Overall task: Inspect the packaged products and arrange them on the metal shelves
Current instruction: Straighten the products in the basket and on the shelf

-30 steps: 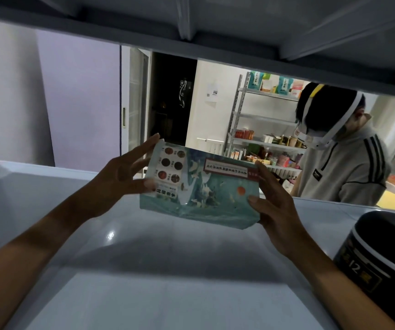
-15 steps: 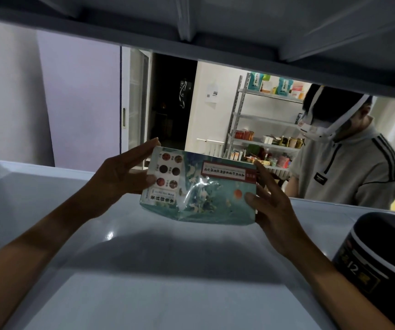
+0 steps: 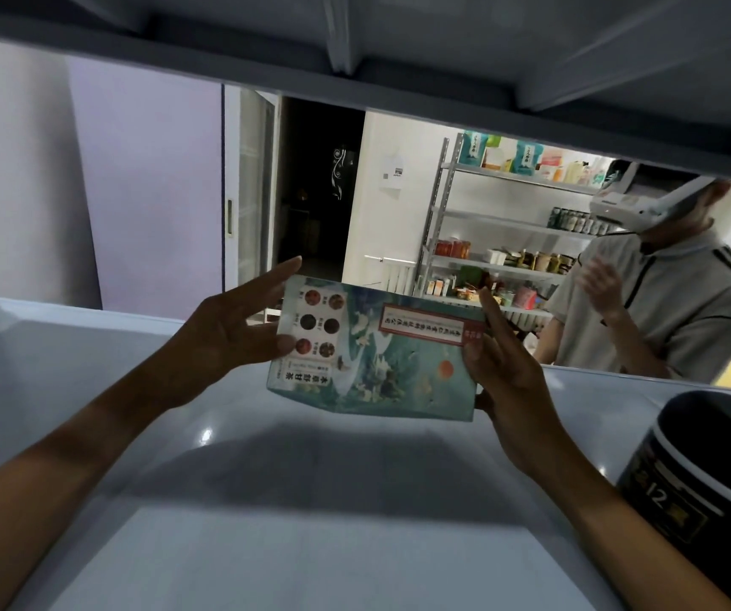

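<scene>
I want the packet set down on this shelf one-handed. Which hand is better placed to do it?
Probably the right hand: its fingers and thumb grip the packet at its right end, top and bottom. The left hand only pinches the left edge, fingers mostly straight. The shelf lies just below.

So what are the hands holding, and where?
A teal packet, held by its two short ends: left hand on one end, right hand on the other.
</scene>
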